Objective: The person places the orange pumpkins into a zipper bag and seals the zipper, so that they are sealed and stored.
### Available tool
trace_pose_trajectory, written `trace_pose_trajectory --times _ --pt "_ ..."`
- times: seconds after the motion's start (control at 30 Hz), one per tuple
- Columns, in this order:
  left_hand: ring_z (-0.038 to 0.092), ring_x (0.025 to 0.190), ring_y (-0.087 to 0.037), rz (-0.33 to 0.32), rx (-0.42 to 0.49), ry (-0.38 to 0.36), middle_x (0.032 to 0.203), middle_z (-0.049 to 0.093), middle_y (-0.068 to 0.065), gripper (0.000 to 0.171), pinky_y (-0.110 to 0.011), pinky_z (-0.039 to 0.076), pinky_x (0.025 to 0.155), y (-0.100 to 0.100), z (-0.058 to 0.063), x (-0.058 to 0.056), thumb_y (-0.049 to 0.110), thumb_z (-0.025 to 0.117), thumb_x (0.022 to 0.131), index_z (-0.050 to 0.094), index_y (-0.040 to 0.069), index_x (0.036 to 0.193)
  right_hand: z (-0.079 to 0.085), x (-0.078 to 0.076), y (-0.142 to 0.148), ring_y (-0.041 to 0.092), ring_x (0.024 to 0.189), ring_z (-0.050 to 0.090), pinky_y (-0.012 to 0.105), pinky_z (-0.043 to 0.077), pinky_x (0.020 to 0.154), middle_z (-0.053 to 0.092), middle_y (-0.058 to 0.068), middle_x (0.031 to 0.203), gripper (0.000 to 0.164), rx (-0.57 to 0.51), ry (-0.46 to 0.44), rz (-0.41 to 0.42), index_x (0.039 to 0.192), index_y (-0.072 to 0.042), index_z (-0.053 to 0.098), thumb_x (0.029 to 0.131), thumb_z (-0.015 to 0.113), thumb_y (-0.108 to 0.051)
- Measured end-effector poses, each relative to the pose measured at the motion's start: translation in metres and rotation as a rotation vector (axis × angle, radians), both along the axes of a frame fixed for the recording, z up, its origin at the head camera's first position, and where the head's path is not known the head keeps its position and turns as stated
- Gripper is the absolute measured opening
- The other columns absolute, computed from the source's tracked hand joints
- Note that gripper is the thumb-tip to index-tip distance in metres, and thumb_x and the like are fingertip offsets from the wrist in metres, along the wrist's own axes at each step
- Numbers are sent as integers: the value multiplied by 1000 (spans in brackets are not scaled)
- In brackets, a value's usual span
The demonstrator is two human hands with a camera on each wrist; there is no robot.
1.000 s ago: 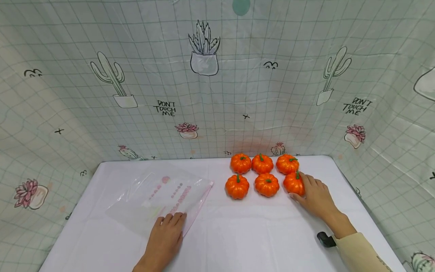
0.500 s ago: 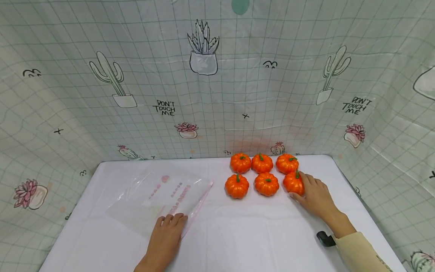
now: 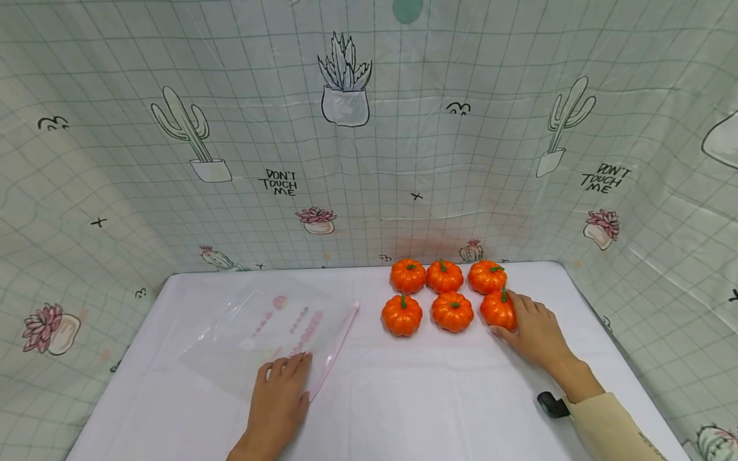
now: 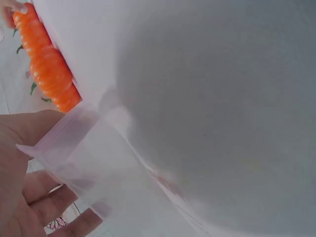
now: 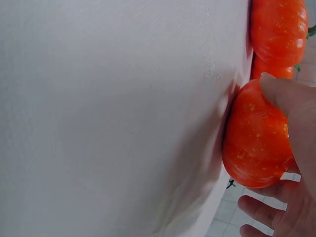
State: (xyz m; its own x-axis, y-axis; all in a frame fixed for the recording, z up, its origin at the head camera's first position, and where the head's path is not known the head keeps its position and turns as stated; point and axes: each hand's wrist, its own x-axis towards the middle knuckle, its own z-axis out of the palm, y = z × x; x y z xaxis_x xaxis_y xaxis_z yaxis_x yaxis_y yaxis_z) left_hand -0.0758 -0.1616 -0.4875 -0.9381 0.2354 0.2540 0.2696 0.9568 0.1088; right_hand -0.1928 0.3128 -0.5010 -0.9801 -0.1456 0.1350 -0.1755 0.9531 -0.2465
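A clear zip bag (image 3: 242,339) with pink print lies flat on the left of the table, its pink-edged mouth (image 3: 340,342) facing right. My left hand (image 3: 278,400) rests at the near corner of that mouth. In the left wrist view, the film (image 4: 74,153) runs between the thumb and the loosely spread fingers (image 4: 54,202), with no pinch showing. On the right, my right hand (image 3: 536,333) holds a small orange toy pumpkin (image 3: 497,312) with a green stem. Its thumb (image 5: 276,91) presses one side and the fingers reach round the other. The pumpkin sits on the table.
More toy pumpkins stand left of the held one and behind it: a front pumpkin (image 3: 452,312), another (image 3: 401,315), and a back row (image 3: 444,276) near the curtain (image 3: 369,173). A black device (image 3: 552,404) sits at the right wrist. White cloth covers the table (image 3: 415,397).
My left hand has shifted slightly on the bag, its fingers drawing back from the mouth. The pink edge now shows as a wider band. The right hand and pumpkins stay put.
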Motion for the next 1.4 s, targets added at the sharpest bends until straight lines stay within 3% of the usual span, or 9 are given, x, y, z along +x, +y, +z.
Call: trace_pose_trajectory --times 0.4,0.9,1.4 --pt "59 117 -36 51 105 29 132 70 -13 78 -58 42 102 1 4 -1 11 99 64 68 2 136 2 9 -3 59 127 47 75 35 108 54 36 140 90 -24 30 -10 149 10 45 85 87 -39" --pt "58 119 -37 61 134 50 132 70 -12 83 -59 43 102 3 5 -1 10 101 60 69 2 136 27 33 -26 52 124 53 71 40 104 61 29 135 82 -38 200 68 145 5 54 81 90 -31" --pt "57 121 -37 64 134 41 133 69 -11 83 -59 42 104 5 5 -2 10 100 62 67 3 138 46 52 -61 50 127 52 71 37 109 61 26 139 87 -28 178 107 146 2 56 78 93 -37"
